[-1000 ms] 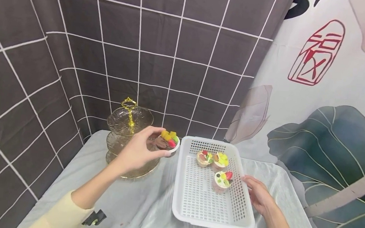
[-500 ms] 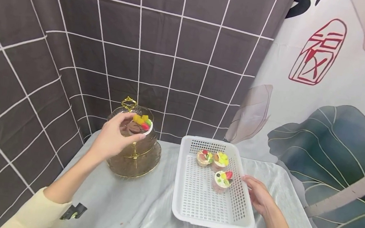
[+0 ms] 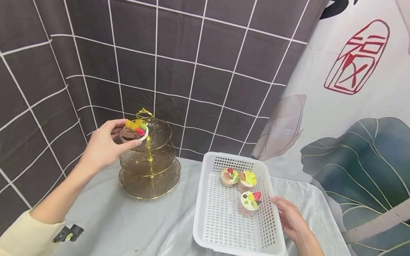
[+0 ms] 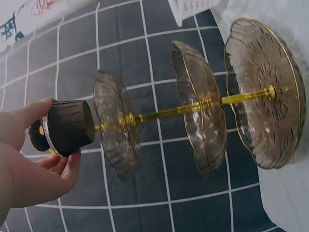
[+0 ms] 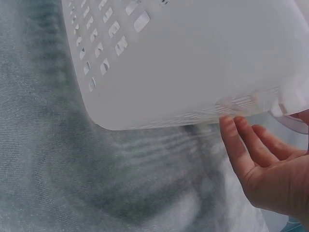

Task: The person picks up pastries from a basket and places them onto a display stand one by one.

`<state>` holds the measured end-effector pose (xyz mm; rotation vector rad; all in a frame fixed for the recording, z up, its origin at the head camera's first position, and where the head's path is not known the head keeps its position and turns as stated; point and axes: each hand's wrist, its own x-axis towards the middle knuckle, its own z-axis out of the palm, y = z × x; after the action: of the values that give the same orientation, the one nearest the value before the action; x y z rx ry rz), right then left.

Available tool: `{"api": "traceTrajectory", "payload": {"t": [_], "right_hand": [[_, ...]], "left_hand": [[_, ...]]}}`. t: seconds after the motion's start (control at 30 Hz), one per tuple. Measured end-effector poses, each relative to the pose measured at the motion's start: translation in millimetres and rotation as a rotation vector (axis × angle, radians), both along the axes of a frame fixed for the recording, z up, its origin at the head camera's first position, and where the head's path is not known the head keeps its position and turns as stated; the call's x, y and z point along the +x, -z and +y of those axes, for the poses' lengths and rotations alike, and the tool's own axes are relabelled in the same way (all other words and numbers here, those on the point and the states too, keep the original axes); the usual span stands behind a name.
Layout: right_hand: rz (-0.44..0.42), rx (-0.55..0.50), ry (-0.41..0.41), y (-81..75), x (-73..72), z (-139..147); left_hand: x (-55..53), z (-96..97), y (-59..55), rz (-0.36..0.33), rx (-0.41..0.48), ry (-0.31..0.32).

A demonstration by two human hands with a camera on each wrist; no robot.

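Observation:
My left hand pinches a chocolate-brown cupcake topped with yellow, red and green fruit pieces, thumb on one side and fingers on the other. In the head view it overlaps the top tier of a three-tier stand of smoky glass plates with gold rims and a gold post. The left wrist view has the cupcake's base facing the top plate, a short gap away. My right hand rests at the right side of a white perforated basket, fingers extended against its outer wall.
Inside the basket, toward its back and right, sit several fruit-topped cupcakes. A pale grey cloth covers the table. Dark grid-patterned fabric hangs behind and at the left, and a printed light curtain at the right.
My left hand has carried the cupcake leftward and slightly up, from beside the basket across to the stand's top tier. The right hand and basket have stayed in place.

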<state>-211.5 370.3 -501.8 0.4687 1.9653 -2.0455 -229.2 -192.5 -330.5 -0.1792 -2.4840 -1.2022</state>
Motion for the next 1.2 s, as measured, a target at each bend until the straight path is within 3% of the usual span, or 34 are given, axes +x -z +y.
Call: {"api": "traceTrajectory", "payload": {"t": [0.2,0.53,1.2], "right_hand": [[0.002,-0.004,0.001,-0.4,0.3,-1.5],[0.015,-0.03,-0.003,2.1,2.1,-0.3],[0.014,-0.035,0.001,4.3,0.2,1.6]], "left_hand": [[-5.0,-9.8,0.4,-0.045,-0.034,-0.051],[-22.1,-16.0,9.9,-0.106,-0.1,-0.111],[-30.3,-14.3,19.1,-0.083,-0.074,-0.074]]}}
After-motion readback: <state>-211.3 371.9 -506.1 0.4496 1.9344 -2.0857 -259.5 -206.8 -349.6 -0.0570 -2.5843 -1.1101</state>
